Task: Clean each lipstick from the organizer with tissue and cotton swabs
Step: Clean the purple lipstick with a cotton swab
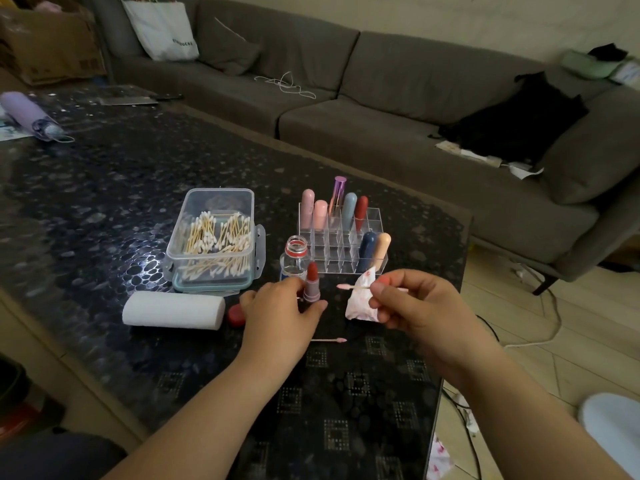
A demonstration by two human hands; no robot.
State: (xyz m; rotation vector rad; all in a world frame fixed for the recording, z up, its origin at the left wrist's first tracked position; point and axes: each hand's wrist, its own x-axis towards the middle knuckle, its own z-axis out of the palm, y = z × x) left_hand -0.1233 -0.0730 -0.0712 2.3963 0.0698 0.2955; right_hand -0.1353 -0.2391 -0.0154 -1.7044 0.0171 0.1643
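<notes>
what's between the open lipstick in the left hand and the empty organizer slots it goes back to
The small open bottle stands just behind the lipstick held by the left hand, left of the organizer front. The direct line to the empty front slots looks free; lifting over clears it.

An uncapped lipstick [311,282], its red bullet extended upright, is gripped by the left hand [280,311] above a dark patterned table [104,202]. A pink-stained cotton swab [353,287] and a crumpled, stained tissue [362,299] are pinched together in the right hand [412,306]. Behind the hands, a clear organizer [341,237] is seen holding seven capped lipsticks, with an open small bottle [295,258] just beside it. A clear box of cotton swabs [214,239] and a white tissue roll [173,310] are placed to the left. A used swab [329,340] is lying on the table between the wrists. A grey sofa [381,98] is seen behind the table.
</notes>
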